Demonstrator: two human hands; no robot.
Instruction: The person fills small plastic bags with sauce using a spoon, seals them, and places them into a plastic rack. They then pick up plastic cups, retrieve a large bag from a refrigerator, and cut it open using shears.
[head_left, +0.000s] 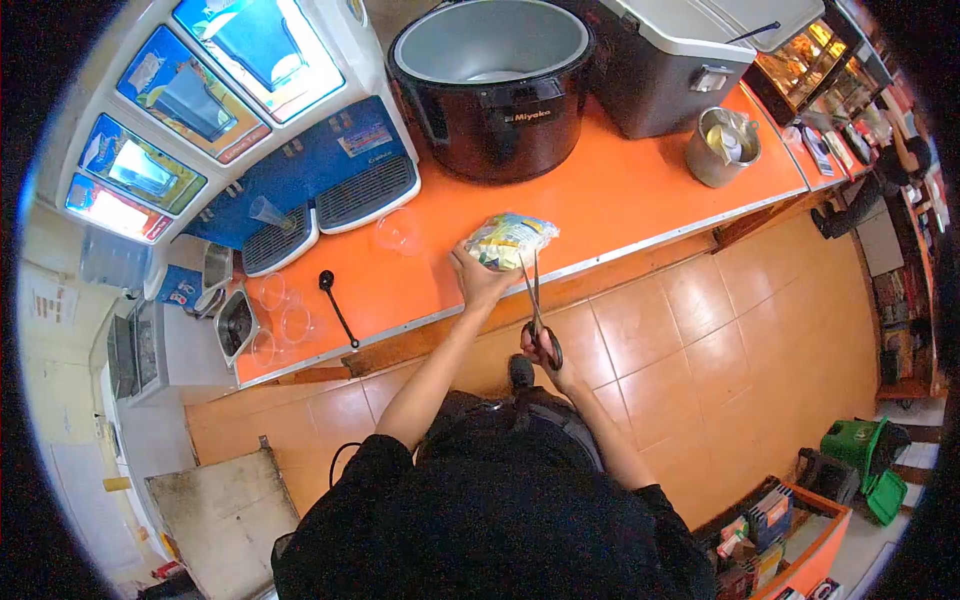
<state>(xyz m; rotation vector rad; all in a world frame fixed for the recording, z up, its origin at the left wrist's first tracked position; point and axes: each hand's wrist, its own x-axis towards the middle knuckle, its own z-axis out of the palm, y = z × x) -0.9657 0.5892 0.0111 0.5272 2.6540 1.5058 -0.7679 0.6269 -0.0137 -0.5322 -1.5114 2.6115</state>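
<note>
Gripped in my left hand (474,274) is a shiny plastic packet (512,240) with yellow, green and blue print, held over the front edge of the orange counter (620,190). My right hand (550,360) is closed round the black handles of a pair of scissors (536,310). Their blades point up and stand a little apart, with the tips right at the packet's lower right edge. A clear plastic cup (400,232) lies to the left of the packet. Farther left, a black long-handled spoon (338,308) rests on the counter.
Behind the packet stands a large black Miyako rice cooker pot (500,125), lidless. A cooler box (660,75) and a metal pot (722,150) are to its right. A drink dispenser (270,130) fills the left, near several clear cups (297,322). Far right, a person (880,180) is partly visible.
</note>
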